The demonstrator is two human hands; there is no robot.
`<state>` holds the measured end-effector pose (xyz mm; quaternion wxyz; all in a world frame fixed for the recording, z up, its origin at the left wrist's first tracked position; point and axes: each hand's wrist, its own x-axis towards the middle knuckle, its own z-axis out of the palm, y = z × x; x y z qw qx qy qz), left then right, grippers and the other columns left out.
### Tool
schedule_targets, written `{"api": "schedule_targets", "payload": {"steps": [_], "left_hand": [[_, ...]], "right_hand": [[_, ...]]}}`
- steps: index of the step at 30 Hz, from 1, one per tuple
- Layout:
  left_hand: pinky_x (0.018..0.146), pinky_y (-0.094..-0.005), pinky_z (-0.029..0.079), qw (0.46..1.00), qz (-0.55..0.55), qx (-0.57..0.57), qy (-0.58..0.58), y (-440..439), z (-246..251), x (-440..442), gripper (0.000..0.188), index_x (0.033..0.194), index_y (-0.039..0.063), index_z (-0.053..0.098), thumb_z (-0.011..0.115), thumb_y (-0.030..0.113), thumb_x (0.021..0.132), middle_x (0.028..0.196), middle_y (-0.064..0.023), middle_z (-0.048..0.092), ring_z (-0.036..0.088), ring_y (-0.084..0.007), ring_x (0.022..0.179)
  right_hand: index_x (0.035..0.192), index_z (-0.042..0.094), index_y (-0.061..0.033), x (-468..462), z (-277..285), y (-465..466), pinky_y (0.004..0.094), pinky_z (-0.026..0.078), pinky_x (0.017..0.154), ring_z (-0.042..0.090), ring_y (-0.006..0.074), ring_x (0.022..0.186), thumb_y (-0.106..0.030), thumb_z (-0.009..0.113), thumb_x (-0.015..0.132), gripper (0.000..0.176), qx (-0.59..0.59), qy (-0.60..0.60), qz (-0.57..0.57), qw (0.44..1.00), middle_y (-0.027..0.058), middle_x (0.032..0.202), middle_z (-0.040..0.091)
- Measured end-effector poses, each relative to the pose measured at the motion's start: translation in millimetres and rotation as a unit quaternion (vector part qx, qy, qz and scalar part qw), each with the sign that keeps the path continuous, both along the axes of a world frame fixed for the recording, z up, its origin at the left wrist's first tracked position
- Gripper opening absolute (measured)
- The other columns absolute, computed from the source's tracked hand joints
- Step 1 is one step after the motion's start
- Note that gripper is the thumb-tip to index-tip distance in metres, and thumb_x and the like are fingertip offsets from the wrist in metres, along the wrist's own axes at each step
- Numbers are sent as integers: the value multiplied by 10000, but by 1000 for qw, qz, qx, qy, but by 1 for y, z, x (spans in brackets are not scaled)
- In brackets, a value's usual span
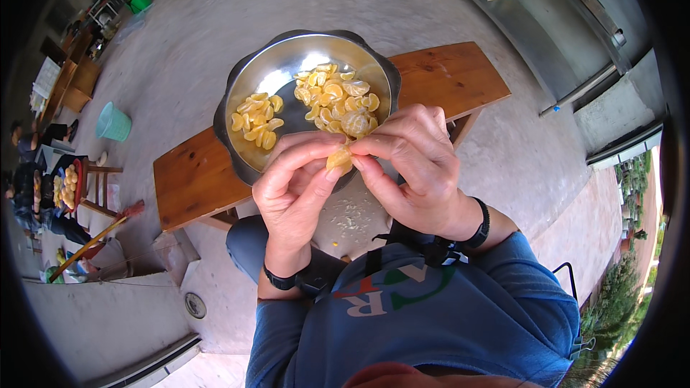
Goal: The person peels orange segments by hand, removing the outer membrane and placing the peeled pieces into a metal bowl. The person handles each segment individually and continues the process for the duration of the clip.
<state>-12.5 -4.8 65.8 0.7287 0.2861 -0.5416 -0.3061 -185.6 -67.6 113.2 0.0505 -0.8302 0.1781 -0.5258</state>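
My left hand (299,188) pinches a mandarin segment (339,160) between thumb and fingertips. The thumb and forefinger of my right hand (412,170) close on the segment's upper edge; whether they grip pith or the segment's skin is too small to tell. Both hands are over the near rim of a wide metal bowl (285,43) with a dark scalloped edge. Inside it, loose segments (255,118) form a smaller pile on the left. A larger pile of segments (329,89) lies on the right, with a peeled, whole-looking mandarin (356,123) at its near side, just beyond my fingers.
The bowl rests on a wooden bench (447,78). Pale scraps (350,215) lie on the floor between my legs. To the left are a turquoise bin (114,122), a broom (89,245) and seated people (27,194) near a red tray of fruit. A metal table (506,27) stands at upper right.
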Motion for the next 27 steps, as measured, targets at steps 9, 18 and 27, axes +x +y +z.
{"api": "schedule_targets", "payload": {"steps": [9, 18, 27], "left_hand": [[966, -358, 617, 999, 20, 2, -34, 2, 2, 3, 301, 1209, -73, 706, 696, -152, 919, 1240, -171, 657, 686, -246, 1147], [988, -376, 606, 999, -34, 0, 18, -10, -3, -3, 310, 1220, -67, 692, 701, -147, 920, 1240, -182, 662, 686, -255, 1154], [877, -385, 636, 991, -90, 9, 95, -24, -7, -12, 282, 1232, -44, 679, 711, -67, 954, 1222, -204, 686, 706, -269, 1111]], "right_hand": [[936, 734, -66, 6, 1, 0, 367, 398, 721, 618, 225, 801, 20, 832, 707, 263, 7, 15, -11, 1000, 42, 889, 682], [928, 706, -66, -2, -1, -5, 369, 401, 714, 613, 241, 789, 8, 825, 721, 250, 36, -1, -5, 999, 50, 874, 666], [908, 704, -68, -18, -1, -10, 370, 399, 723, 614, 237, 792, -9, 808, 741, 206, 44, -3, -7, 999, 59, 885, 693]]}}
